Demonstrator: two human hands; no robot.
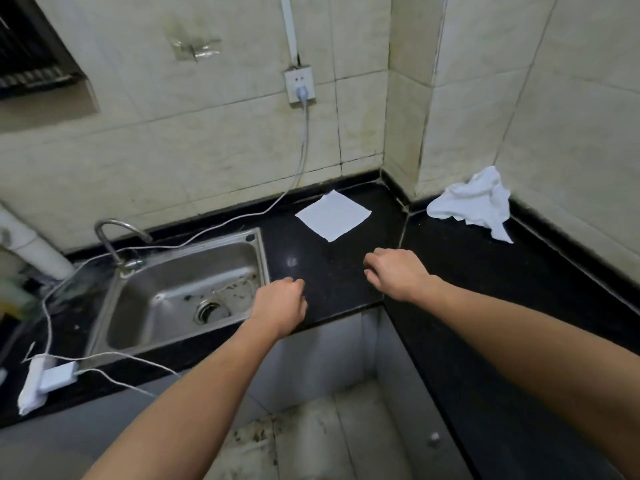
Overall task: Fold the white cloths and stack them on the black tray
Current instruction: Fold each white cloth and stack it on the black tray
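A folded white cloth [333, 215] lies flat as a square on the black countertop [450, 271], near the back wall corner. A crumpled white cloth [474, 204] is heaped against the right wall. My left hand [282, 304] hovers over the counter's front edge beside the sink, fingers loosely curled, holding nothing. Over the counter just in front of the folded cloth is my right hand [394, 271], also loosely curled and empty. No black tray is distinguishable from the black counter.
A steel sink [180, 292] with a curved tap [117, 240] lies to the left. A white cable [242, 216] runs from the wall socket [300, 86] across the counter to a charger [57, 375] at the front left. Tiled walls close the corner.
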